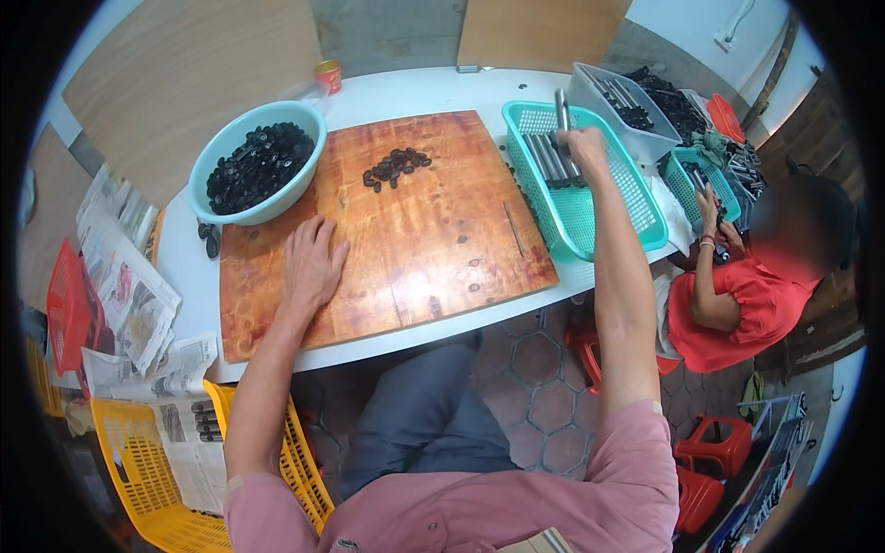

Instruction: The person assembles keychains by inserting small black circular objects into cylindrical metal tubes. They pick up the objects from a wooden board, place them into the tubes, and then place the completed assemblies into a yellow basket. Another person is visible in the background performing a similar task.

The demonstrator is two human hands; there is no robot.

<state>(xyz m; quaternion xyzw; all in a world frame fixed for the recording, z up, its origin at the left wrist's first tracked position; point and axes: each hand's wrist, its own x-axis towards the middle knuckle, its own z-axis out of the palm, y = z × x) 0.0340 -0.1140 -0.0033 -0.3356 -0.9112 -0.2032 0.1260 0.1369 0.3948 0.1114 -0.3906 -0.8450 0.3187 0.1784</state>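
Observation:
My left hand (pixel 313 262) lies on the wooden board (pixel 442 249), fingers stretched out and nothing in them. Over the teal basket (pixel 576 238), my right hand (pixel 584 151) is closed around a silver metal tube (pixel 562 109), which points up and away from me. Similar metal tubes (pixel 546 158) lie side by side in the basket below that hand. A small pile of black caps (pixel 396 169) sits toward the back of the board. Left of it, many more black pieces (pixel 260 168) fill a light blue basin (pixel 300 195).
A clear plastic bin (pixel 627 120) with tubes and black parts stands behind the basket. At right, a person in a red shirt (pixel 737 309) handles tubes over another teal basket (pixel 690 184). A yellow crate (pixel 152 470) holding newspaper is at lower left; a red can (pixel 329 77) stands behind.

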